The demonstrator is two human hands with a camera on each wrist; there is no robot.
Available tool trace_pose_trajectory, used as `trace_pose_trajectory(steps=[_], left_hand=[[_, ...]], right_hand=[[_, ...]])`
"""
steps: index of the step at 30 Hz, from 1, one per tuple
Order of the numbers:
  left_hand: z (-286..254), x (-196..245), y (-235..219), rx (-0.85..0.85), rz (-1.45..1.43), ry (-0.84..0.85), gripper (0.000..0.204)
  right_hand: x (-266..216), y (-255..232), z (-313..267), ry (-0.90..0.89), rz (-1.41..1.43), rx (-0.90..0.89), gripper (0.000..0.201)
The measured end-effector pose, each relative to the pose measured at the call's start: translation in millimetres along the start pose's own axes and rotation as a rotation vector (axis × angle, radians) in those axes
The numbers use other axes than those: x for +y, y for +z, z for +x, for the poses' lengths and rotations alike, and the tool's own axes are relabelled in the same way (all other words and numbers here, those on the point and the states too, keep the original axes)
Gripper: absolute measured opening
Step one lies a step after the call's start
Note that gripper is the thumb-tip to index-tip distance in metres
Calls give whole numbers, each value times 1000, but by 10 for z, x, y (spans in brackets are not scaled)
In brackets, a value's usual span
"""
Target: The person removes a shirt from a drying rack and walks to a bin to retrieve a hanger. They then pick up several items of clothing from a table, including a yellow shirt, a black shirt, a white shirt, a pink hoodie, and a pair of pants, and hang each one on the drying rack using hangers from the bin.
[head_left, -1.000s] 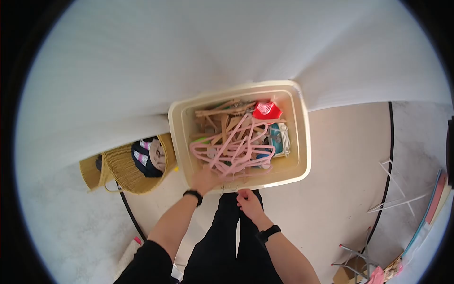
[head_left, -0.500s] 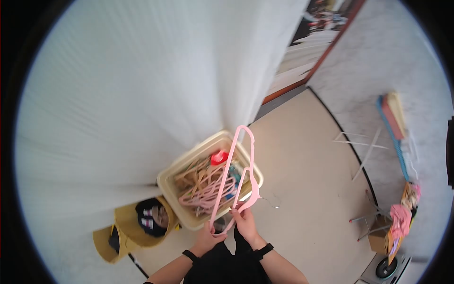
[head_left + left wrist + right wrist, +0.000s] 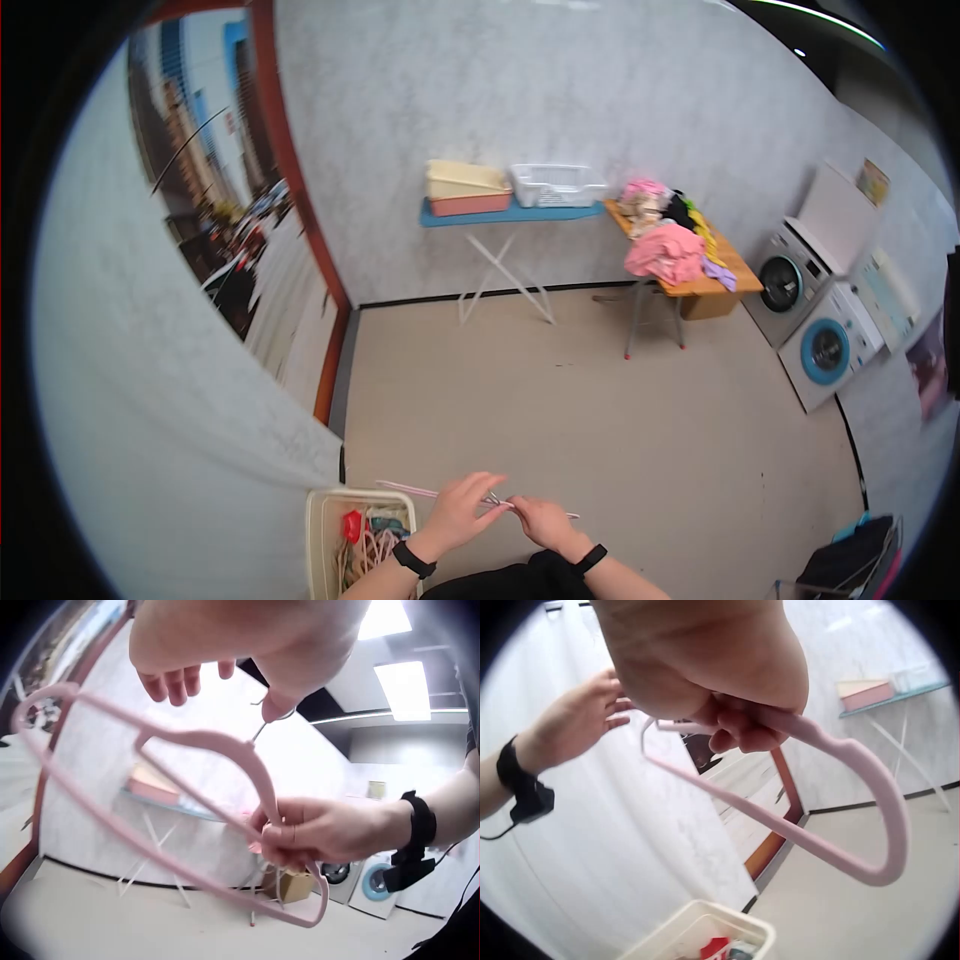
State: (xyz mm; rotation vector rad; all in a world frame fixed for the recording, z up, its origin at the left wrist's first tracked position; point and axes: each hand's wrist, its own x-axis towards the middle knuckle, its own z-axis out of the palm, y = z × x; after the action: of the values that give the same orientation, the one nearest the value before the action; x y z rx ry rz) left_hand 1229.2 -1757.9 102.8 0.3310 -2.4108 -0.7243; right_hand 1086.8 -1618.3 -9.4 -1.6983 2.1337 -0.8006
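Lifted clear of the basket (image 3: 322, 520) since half a second ago, pink hanger (image 3: 187, 817) now lies level between both hands, right hand (image 3: 541, 520) fingers pinching it, left hand (image 3: 462, 510) fingers loosely spread at its hook.

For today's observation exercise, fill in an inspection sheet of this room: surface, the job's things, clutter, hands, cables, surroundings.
Surface: beige floor.
Job's things: pink hanger, held level between both hands.
Clutter: cream bin of hangers by the person; clothes pile on a wooden table.
Hands: right hand grips the hanger; left hand touches its metal hook, fingers loose.
Cables: nothing seen.
Surroundings: ironing board with baskets, two washing machines, window at left.
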Motion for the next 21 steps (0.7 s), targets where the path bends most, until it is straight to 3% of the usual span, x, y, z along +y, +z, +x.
trace_pose_trajectory(steps=[2, 5, 8, 12, 18, 21], left_hand=[[274, 66, 517, -255, -284, -34, 35], [824, 399, 1236, -271, -326, 138, 24], [1306, 756, 1951, -401, -310, 204, 21], [1865, 1166, 2700, -373, -422, 241, 21], [2547, 1146, 3567, -471, -493, 284, 22], [3001, 1002, 3929, -477, -626, 158, 22]], right_hand=[[425, -247, -316, 96, -4, 69, 11], [1000, -839, -703, 277, -46, 119, 12], [1494, -1411, -1115, 429, -115, 168, 13], [1995, -1950, -1329, 572, -150, 258, 12], [2715, -2275, -1343, 678, -143, 298, 12], [3171, -2566, -1132, 693, -144, 250, 15]])
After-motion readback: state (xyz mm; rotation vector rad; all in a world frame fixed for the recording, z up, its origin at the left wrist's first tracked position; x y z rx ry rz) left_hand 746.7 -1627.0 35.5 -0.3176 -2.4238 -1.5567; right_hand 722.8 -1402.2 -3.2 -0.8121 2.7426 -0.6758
